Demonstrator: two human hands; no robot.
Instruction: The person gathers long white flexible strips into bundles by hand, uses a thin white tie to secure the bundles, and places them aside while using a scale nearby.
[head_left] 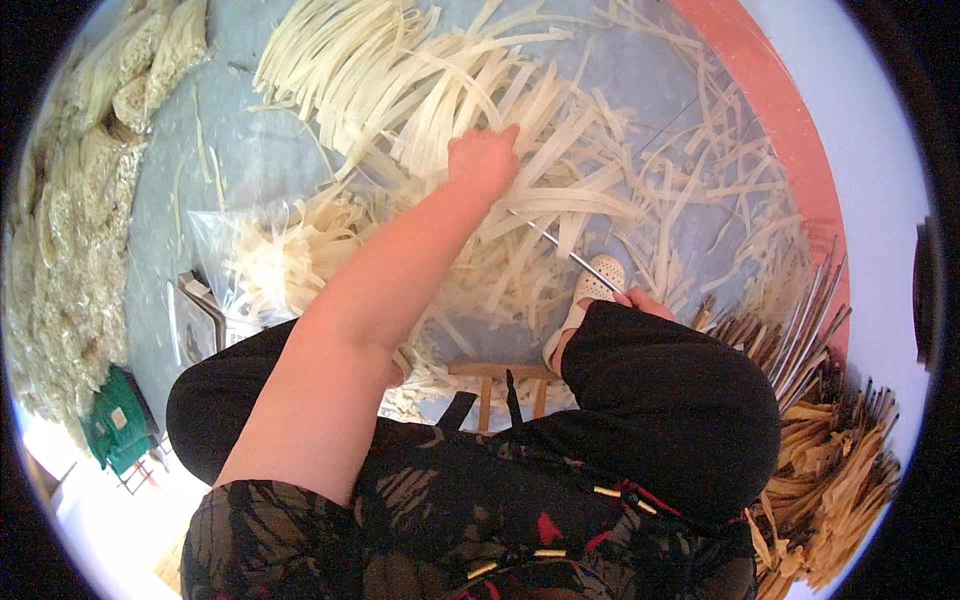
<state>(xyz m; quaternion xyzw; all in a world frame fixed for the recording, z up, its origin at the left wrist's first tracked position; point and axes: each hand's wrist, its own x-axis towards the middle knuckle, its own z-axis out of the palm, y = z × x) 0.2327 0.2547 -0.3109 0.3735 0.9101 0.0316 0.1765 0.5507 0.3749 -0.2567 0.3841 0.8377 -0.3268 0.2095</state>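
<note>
My left arm stretches forward over a heap of long, flat, pale cream strips on the floor. My left hand is closed among the strips, its fingers curled down; what they hold, if anything, is hidden. By my right knee, my right hand is partly covered by the black trouser leg. It grips a thin metal rod that slants forward and left, its far end just below my left hand. One pale strip hangs across the rod near its middle.
A clear plastic bag of strips stands left of my arm. Bagged bundles line the far left. Thin rods and brownish bundles lie at right. A wooden stool edge shows between my legs, near a perforated cream shoe.
</note>
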